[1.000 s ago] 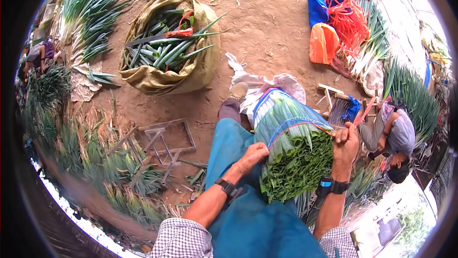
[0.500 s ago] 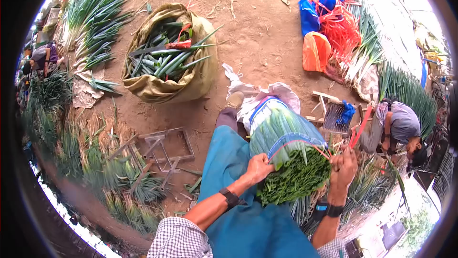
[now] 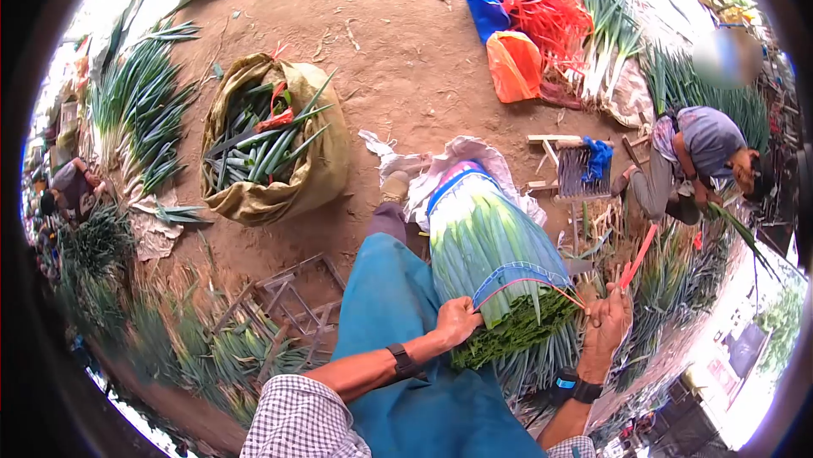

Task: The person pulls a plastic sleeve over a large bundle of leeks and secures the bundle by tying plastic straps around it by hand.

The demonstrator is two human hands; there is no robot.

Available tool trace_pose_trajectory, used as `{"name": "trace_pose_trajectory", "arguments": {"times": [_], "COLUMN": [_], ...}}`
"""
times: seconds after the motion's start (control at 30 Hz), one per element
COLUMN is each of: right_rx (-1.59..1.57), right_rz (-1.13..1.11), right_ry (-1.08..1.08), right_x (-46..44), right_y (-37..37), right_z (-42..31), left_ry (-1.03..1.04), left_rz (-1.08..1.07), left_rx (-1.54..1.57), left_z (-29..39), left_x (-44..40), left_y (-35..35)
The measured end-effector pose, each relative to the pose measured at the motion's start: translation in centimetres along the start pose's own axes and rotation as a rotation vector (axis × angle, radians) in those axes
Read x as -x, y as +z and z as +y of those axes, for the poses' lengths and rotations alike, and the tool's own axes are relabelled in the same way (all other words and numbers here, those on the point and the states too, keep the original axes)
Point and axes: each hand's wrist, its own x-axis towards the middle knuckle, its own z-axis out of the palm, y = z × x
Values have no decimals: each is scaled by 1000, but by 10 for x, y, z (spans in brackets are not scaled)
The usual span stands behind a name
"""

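A thick bundle of green onions (image 3: 500, 238) lies in front of me, its cut green leaf ends (image 3: 521, 331) toward me. A blue band (image 3: 527, 270) crosses the leaves near those ends, and another blue band circles the far end. A thin red strap (image 3: 513, 285) runs over the near end between my hands. My left hand (image 3: 460, 321) is closed at the bundle's left side, gripping the strap. At the right, my right hand (image 3: 608, 322) pinches the strap, and its loose end (image 3: 641, 253) sticks up above the fingers. White sacking (image 3: 415, 199) lies around the far end.
A yellowish sack (image 3: 326, 161) of cut green leaves stands at left. Red strapping (image 3: 559, 17) and an orange bag (image 3: 514, 66) lie at the back. A spiked wooden frame (image 3: 583, 172) is near a bent-over co-worker (image 3: 707, 149). More onions (image 3: 144, 111) lie at left.
My view has tilted and shifted, so the sack and strapping appear further left. Both hands still hold the strap by the bundle. The co-worker at right appears higher in view.
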Motion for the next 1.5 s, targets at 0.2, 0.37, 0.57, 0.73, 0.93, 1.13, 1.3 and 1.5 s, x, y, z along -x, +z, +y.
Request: {"name": "trace_pose_trajectory", "arguments": {"times": [0.2,0.37,0.57,0.73,0.93,1.13,1.3,1.5], "right_rx": [-77,-88,-132,-181,-204,-220,-166,-21], "right_rz": [119,163,108,224,182,89,18,-25], "right_ry": [30,7,-65,-12,-28,31,87,74], "right_x": [26,43,35,-23,-55,-97,-112,-101], "right_y": [-34,-38,-44,-17,-26,-52,-60,-42], "right_z": [12,6,-20,-2,32,29,29,18], "left_ry": [32,105,194,366,428,511,280,370], "left_rz": [-48,-79,-125,-4,-52,102,199,195], "left_rx": [-148,-222,-285,-398,-480,-16,-159,-31], "left_z": [18,28,92,126,134,104,-18,-65], "left_x": [22,38,59,-21,-79,-89,-57,-27], "left_y": [-13,-19,-38,-34,-24,-110,-142,-74]}}
